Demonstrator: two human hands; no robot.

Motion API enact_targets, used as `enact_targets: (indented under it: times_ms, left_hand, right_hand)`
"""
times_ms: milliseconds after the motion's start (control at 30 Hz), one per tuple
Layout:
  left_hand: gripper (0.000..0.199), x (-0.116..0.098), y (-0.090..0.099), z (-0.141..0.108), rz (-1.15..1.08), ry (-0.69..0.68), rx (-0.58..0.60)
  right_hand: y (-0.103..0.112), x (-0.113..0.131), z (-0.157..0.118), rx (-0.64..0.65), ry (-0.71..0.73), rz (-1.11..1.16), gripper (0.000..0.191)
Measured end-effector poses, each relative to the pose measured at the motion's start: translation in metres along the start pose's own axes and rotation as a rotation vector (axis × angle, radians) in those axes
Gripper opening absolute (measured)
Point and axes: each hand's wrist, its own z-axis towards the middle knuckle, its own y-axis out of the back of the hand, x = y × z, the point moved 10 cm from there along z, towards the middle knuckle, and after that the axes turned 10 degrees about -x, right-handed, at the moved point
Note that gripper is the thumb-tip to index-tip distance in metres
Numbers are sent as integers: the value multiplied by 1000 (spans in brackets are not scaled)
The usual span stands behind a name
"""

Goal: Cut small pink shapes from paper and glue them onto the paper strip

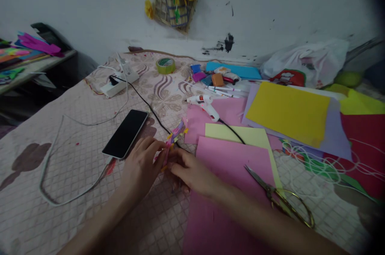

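Note:
Between my two hands is a slim strip of pink, purple and yellow paper pieces (pixel 175 134), its far end pointing away from me. My left hand (pixel 144 160) pinches it from the left, thumb and fingers pressed together. From the right, my right hand (pixel 188 168) closes its fingers around the lower part, which is mostly hidden. Just left of my left hand lies a phone (pixel 125 134) with a white cable plugged in. Pink paper sheets (pixel 231 191) lie under my right forearm.
Gold-handled scissors (pixel 278 197) rest on the pink paper at right. A white glue gun (pixel 204 106) lies beyond my hands, its black cord running to a power strip (pixel 120 82). Green tape (pixel 165 65), yellow paper (pixel 290 112) and tangled white string (pixel 321 164) are around.

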Motion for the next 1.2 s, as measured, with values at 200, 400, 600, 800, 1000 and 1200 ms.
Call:
enact_targets:
  times_ms: [200,400,600,800,1000,1200]
  left_hand:
    - [13,0,-1,3,6,5,22]
    - [14,3,-4,3,32,16,41]
    - [15,3,-5,5,63,26,52]
    - [15,4,-5,3,43,39,51]
    - [13,9,5,2,-9,62,0]
    - [13,19,32,-7,0,107,-88]
  right_hand:
    - [1,-1,0,-7,-1,-1,12]
    - [1,2,-1,-3,19,-9,13]
    - [0,2,-1,3,20,-13,13]
    - [0,0,-3,6,32,-13,13]
    - [16,5,-15,-85,58,-56,26]
    - [44,17,-48,-231,176,-95,26]
